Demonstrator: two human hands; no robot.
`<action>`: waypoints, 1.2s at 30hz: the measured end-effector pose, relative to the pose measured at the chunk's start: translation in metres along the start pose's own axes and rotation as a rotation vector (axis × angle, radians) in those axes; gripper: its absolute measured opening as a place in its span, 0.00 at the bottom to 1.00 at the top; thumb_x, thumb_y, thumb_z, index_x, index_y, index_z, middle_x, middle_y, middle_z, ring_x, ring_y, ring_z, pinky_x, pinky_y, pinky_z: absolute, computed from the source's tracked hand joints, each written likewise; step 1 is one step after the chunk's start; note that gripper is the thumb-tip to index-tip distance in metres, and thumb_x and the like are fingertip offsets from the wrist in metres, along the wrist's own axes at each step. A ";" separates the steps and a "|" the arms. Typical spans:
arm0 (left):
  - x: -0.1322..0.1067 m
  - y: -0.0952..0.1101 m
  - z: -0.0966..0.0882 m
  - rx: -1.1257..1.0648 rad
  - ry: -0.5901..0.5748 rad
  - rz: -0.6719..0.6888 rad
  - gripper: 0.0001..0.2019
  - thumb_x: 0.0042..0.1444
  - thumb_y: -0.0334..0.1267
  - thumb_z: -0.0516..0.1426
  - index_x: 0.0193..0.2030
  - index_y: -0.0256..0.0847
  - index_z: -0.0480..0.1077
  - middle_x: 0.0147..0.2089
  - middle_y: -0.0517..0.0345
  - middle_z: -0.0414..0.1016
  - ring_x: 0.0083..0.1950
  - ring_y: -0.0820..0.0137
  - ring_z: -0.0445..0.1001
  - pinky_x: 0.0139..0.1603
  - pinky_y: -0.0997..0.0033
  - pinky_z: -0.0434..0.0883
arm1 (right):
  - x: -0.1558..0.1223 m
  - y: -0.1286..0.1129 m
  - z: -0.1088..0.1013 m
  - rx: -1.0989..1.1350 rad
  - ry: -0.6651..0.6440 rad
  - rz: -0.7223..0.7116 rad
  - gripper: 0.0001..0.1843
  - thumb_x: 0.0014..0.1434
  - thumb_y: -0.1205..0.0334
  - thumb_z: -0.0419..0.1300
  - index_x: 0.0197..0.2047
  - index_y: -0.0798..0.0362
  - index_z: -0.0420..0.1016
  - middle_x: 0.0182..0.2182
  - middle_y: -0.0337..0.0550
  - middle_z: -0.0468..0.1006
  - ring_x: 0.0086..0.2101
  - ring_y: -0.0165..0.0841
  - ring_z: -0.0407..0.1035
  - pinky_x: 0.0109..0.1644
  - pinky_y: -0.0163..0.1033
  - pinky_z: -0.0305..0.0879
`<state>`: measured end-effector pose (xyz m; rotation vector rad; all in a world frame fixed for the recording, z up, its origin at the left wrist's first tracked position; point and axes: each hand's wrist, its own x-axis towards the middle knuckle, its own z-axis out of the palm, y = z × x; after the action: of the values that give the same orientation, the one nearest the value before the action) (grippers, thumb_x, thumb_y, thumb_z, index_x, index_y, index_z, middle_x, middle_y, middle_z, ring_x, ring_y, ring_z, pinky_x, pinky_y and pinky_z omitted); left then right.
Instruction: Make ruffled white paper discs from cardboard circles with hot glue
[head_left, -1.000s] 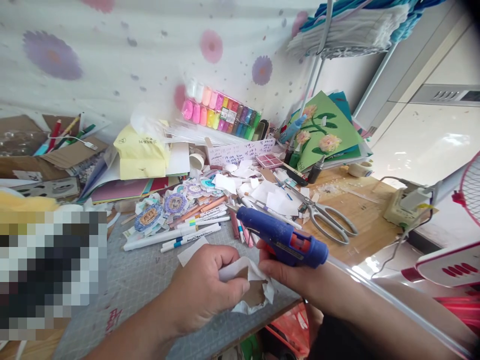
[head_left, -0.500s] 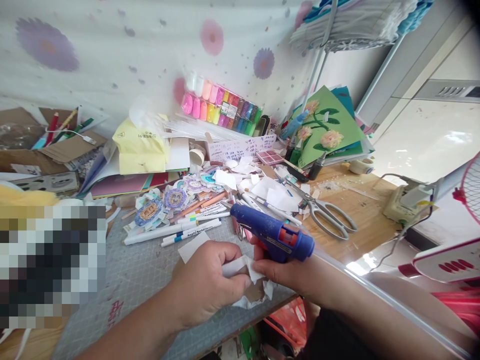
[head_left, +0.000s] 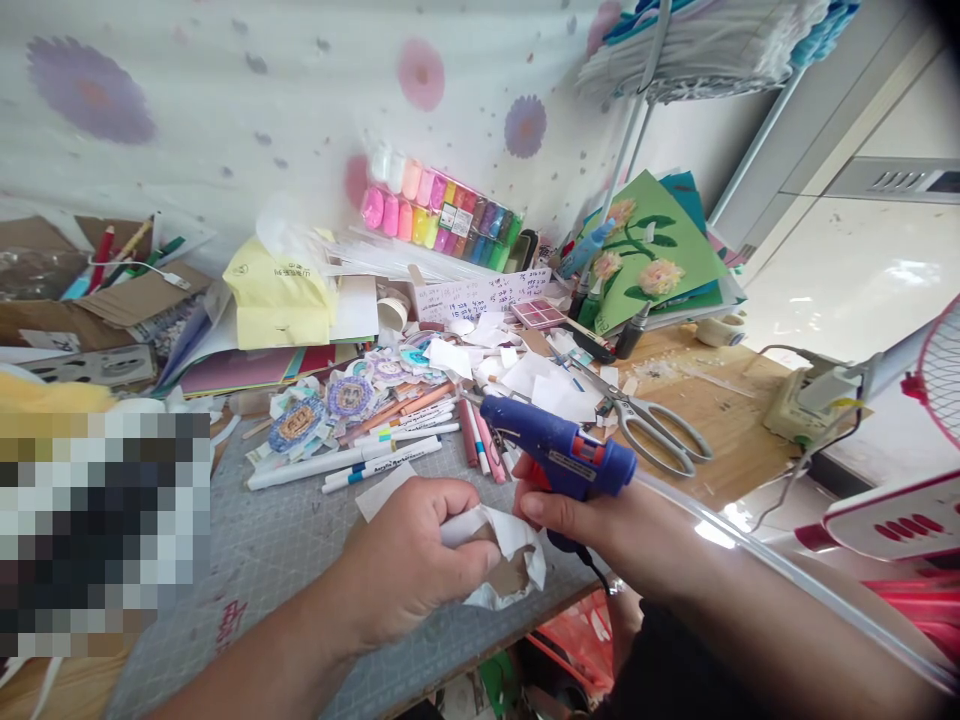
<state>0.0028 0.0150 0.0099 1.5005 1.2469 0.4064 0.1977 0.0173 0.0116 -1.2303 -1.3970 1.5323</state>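
Note:
My left hand (head_left: 427,555) pinches a piece of cardboard (head_left: 508,580) wrapped in torn white paper (head_left: 517,535), held just above the front edge of the grey cutting mat (head_left: 277,580). A blue hot glue gun (head_left: 559,440) is gripped in my right hand (head_left: 566,510), its nozzle pointing up and left over the pens. A long clear glue stick (head_left: 750,560) sticks out of its back and runs along my right forearm. The glue gun and right hand are slightly apart from the papered cardboard. My left fingers hide part of that piece.
Several markers (head_left: 382,465), paper scraps (head_left: 551,385) and round decorated pieces (head_left: 300,420) crowd the mat's far side. Grey scissors (head_left: 656,430) lie to the right, near a power strip (head_left: 810,405) and a fan (head_left: 892,520). A cardboard box (head_left: 112,310) stands at the back left.
My right hand with the glue gun has moved slightly right, away from the paper edge it was touching. More of the papered cardboard shows; my left hand has barely moved.

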 end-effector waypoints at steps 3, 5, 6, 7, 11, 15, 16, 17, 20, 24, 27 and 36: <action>-0.001 0.005 0.000 -0.021 -0.006 -0.023 0.04 0.46 0.36 0.55 0.24 0.40 0.64 0.20 0.67 0.60 0.23 0.76 0.56 0.23 0.75 0.54 | 0.001 0.001 0.003 0.004 -0.011 0.040 0.14 0.44 0.58 0.69 0.35 0.50 0.72 0.28 0.37 0.72 0.29 0.32 0.65 0.35 0.39 0.62; -0.002 0.008 0.000 -0.028 -0.004 -0.044 0.04 0.45 0.36 0.55 0.23 0.40 0.64 0.20 0.67 0.59 0.22 0.76 0.56 0.22 0.75 0.54 | 0.001 0.000 0.006 0.011 -0.024 0.052 0.14 0.43 0.60 0.68 0.34 0.51 0.72 0.27 0.36 0.71 0.28 0.31 0.64 0.34 0.39 0.61; -0.002 0.009 0.000 -0.032 0.003 -0.050 0.05 0.44 0.36 0.55 0.23 0.40 0.64 0.19 0.68 0.59 0.22 0.76 0.55 0.22 0.75 0.53 | 0.001 -0.001 0.007 0.012 -0.027 0.051 0.14 0.43 0.61 0.68 0.34 0.51 0.71 0.26 0.36 0.71 0.27 0.30 0.64 0.34 0.38 0.61; -0.002 0.009 0.001 -0.035 0.013 -0.049 0.05 0.44 0.37 0.55 0.22 0.40 0.63 0.19 0.68 0.58 0.22 0.76 0.55 0.22 0.75 0.53 | 0.001 -0.002 0.007 0.011 -0.034 0.053 0.13 0.43 0.62 0.68 0.34 0.51 0.71 0.26 0.36 0.71 0.27 0.30 0.64 0.34 0.38 0.61; -0.001 0.007 0.002 -0.034 0.023 -0.040 0.05 0.45 0.37 0.55 0.23 0.40 0.64 0.19 0.67 0.58 0.22 0.76 0.54 0.22 0.75 0.53 | -0.002 -0.005 0.006 -0.004 -0.069 0.064 0.12 0.42 0.64 0.68 0.32 0.51 0.71 0.26 0.36 0.71 0.27 0.29 0.64 0.33 0.38 0.61; -0.001 0.005 0.002 -0.044 0.000 -0.023 0.05 0.45 0.37 0.56 0.24 0.39 0.65 0.21 0.66 0.61 0.23 0.76 0.57 0.23 0.75 0.54 | -0.003 -0.001 0.004 0.021 0.004 0.046 0.13 0.45 0.57 0.68 0.35 0.50 0.73 0.28 0.38 0.72 0.30 0.32 0.65 0.35 0.39 0.62; -0.001 0.004 0.002 -0.052 -0.003 -0.015 0.05 0.45 0.37 0.56 0.24 0.39 0.65 0.21 0.66 0.61 0.23 0.76 0.57 0.23 0.75 0.54 | -0.002 0.001 0.005 0.011 0.025 0.034 0.13 0.46 0.56 0.68 0.35 0.50 0.73 0.28 0.38 0.72 0.30 0.32 0.65 0.35 0.39 0.62; 0.000 0.003 0.003 -0.056 -0.001 -0.007 0.05 0.45 0.37 0.56 0.24 0.39 0.64 0.20 0.66 0.60 0.23 0.76 0.56 0.23 0.75 0.54 | -0.001 0.002 0.006 0.006 0.039 0.018 0.14 0.46 0.55 0.68 0.35 0.50 0.73 0.28 0.38 0.72 0.30 0.32 0.65 0.35 0.39 0.62; 0.001 0.003 0.004 -0.040 0.020 0.004 0.06 0.46 0.38 0.55 0.23 0.39 0.64 0.20 0.67 0.57 0.23 0.76 0.54 0.22 0.75 0.53 | 0.003 0.003 0.010 0.018 0.015 -0.017 0.15 0.44 0.58 0.70 0.35 0.50 0.72 0.26 0.36 0.70 0.28 0.31 0.64 0.33 0.38 0.62; 0.001 0.002 0.006 -0.019 0.030 -0.007 0.04 0.46 0.36 0.54 0.25 0.39 0.66 0.21 0.66 0.60 0.24 0.75 0.56 0.23 0.75 0.54 | 0.003 -0.002 0.015 -0.039 -0.014 -0.039 0.12 0.42 0.64 0.69 0.31 0.50 0.71 0.23 0.34 0.68 0.24 0.28 0.61 0.28 0.35 0.60; 0.001 0.001 0.007 -0.033 0.030 -0.012 0.03 0.46 0.35 0.54 0.25 0.39 0.66 0.22 0.65 0.62 0.25 0.74 0.59 0.24 0.74 0.55 | 0.000 -0.005 0.017 -0.053 -0.018 -0.051 0.12 0.42 0.65 0.67 0.34 0.50 0.73 0.23 0.33 0.67 0.23 0.27 0.61 0.27 0.35 0.60; 0.001 0.002 0.006 0.002 0.044 -0.014 0.04 0.47 0.36 0.54 0.25 0.39 0.66 0.21 0.65 0.61 0.24 0.75 0.57 0.23 0.74 0.53 | 0.001 -0.003 0.008 0.052 -0.029 -0.023 0.09 0.46 0.62 0.65 0.32 0.51 0.71 0.26 0.36 0.70 0.27 0.29 0.62 0.31 0.36 0.59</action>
<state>0.0089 0.0135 0.0090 1.4905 1.2927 0.4311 0.1897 0.0167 0.0139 -1.1607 -1.3767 1.5666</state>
